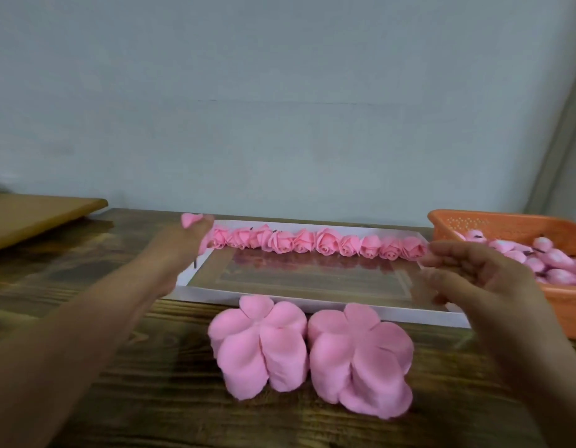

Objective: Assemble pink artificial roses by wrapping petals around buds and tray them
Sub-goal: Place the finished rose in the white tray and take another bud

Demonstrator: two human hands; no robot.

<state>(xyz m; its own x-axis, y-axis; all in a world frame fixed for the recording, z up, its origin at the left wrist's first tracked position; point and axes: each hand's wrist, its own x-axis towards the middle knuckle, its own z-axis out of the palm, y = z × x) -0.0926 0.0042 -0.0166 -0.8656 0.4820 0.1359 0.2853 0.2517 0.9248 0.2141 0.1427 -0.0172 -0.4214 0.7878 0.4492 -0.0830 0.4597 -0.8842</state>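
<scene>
While blurred, the left hand [183, 244] holds a pink rose [192, 219].

Left hand [183, 244] stretched far forward (blurred); right hand [474, 273] raised, fingers loosely curled.

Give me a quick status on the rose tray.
Left hand holds a rose at tray's left end. Right hand open. Nothing in the way.
</scene>
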